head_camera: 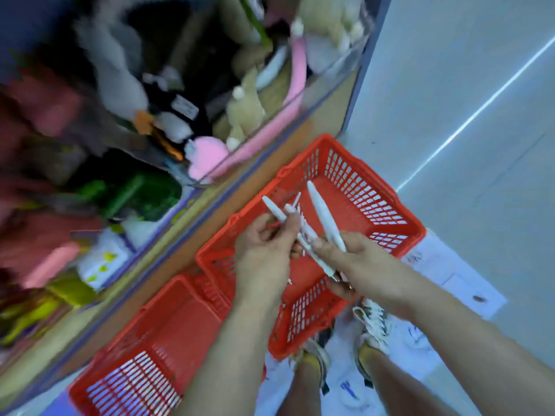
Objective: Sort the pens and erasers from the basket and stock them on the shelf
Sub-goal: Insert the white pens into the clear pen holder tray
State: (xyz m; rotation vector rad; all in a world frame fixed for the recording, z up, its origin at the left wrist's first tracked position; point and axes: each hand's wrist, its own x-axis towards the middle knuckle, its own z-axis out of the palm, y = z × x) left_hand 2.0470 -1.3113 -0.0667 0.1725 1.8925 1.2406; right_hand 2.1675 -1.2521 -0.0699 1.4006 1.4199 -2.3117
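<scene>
Left hand (264, 253) and right hand (348, 253) are meeting directly above the basket (357, 183), both gripping a loose bunch of pens (324, 216). The pens are smooth, white, slender plastic barrels with rounded caps; one looks thicker and more torpedo-shaped than the others, though motion is softening their outlines. The left hand's fingers are curling round two or three thin pens, whose capped ends are fanning out past its knuckles toward the basket's far wall. The right hand is pinching the thick pen and a few more under its thumb, with small coppery tips poking out beneath its palm. Both forearms are reaching in from the basket's near end, bare to the elbow. The basket is a rectangular red plastic tub with slotted mesh walls and a solid rim, sitting on a pale glossy floor (450, 85). A second basket (168, 340) of the same kind is lying just left of it. Beyond the basket's left side, a wood-edged shelf (258, 172) is holding blurred fuzzy plush toys (243, 106). Laced shoes (372, 322) are standing at the basket's near corner on printed white paper (444, 265).
</scene>
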